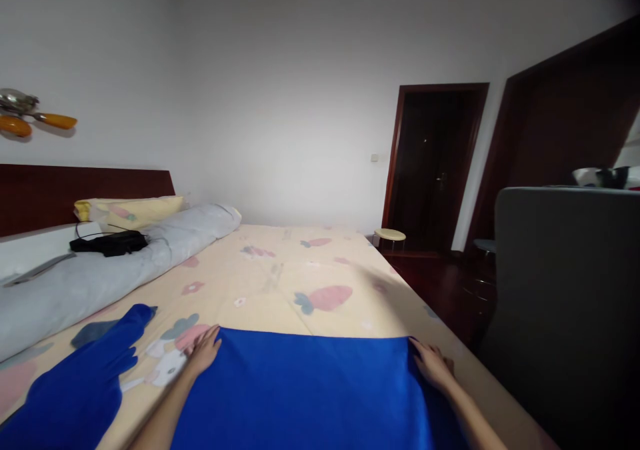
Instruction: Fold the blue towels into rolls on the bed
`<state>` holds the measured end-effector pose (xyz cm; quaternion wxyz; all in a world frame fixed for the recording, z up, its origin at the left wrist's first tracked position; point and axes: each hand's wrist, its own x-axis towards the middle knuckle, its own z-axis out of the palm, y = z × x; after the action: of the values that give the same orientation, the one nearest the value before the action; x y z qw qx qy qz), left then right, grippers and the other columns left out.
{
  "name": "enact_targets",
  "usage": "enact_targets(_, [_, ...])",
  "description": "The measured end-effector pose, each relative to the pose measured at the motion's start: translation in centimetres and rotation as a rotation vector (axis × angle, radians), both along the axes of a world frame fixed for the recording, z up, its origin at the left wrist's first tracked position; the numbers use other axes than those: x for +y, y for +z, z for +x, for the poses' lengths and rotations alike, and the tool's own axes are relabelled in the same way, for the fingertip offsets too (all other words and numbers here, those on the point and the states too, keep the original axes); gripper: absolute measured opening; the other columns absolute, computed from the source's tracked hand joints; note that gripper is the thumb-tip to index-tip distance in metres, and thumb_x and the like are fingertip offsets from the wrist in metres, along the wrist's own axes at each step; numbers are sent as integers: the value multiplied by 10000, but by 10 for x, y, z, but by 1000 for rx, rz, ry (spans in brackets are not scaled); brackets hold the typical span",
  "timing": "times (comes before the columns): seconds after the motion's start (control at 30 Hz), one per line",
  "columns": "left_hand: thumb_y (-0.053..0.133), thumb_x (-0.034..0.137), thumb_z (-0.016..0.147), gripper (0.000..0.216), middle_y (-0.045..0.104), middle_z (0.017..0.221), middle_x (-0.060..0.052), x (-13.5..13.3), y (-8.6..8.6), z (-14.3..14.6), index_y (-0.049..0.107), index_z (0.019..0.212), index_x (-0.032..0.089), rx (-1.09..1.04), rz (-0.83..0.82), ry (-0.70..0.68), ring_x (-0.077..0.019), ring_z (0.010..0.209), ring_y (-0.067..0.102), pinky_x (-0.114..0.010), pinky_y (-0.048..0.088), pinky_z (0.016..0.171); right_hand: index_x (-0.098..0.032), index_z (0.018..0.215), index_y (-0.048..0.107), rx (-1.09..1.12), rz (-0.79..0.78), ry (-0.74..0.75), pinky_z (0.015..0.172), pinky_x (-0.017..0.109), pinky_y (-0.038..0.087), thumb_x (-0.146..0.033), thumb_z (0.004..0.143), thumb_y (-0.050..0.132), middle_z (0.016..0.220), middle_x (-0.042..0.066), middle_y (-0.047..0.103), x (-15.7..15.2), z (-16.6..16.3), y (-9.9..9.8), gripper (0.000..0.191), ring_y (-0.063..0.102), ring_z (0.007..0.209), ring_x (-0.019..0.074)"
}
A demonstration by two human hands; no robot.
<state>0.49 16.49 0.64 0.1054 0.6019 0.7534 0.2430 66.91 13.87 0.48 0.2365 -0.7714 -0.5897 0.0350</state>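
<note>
A blue cloth [310, 387] is stretched flat between my two hands over the bed, its far edge nearly straight. My left hand [204, 349] is closed on its far left corner. At the far right corner, my right hand [431, 363] grips the cloth with its fingers bent. The near part of the cloth runs out of view at the bottom. To the left, a second blue cloth [83, 383] lies crumpled on the patterned bed sheet [280, 257].
A rolled grey quilt [165, 247] lies along the bed's left side, with a black bag [110, 242] on it and a yellow pillow [133, 210] behind. A grey chair back [565, 290] stands at the right. A round stool [390, 235] is near the dark door [430, 163].
</note>
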Motion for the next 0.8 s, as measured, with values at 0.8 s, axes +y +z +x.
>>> enact_targets(0.8, [190,465,932,621,237,1580,-53,-28,-2,219,336,1495,246,283,-56,-423,-228,1468,161,-501,171,1180,-200,1430,431,-71,-87,495,1168,493,192,-500,937,306,1518,111,352,-19,-214,3,591,290,1426,256])
